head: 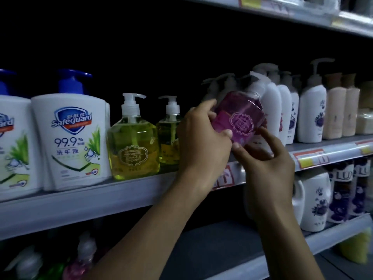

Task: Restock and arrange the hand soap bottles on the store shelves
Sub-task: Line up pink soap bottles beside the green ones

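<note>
Both hands are up at the middle shelf. We note the translucent purple hand soap bottle with a white pump (240, 118) held in the air, tilted with its pump leaning right. It hangs above the front lip of the grey metal shelf (101, 196) — between the two clear yellow-green pump bottles (133, 142) and the row of tall white pump bottles (272, 110). The left hand (201, 138) wraps round the bottle's left side, thumb across the front. The right hand (264, 158) pinches its lower end between thumb and forefinger. The base is not on the shelf, as far as we can tell. Risks, in our judgement: the tilted pump head sits close to the white bottles' pumps and could catch one and topple the row. Set down tilted, the bottle may tip off the lip. The left hand is just beside one yellow-green bottle — a nudge would knock it askew. Dim light makes the gap behind hard to read.
</note>
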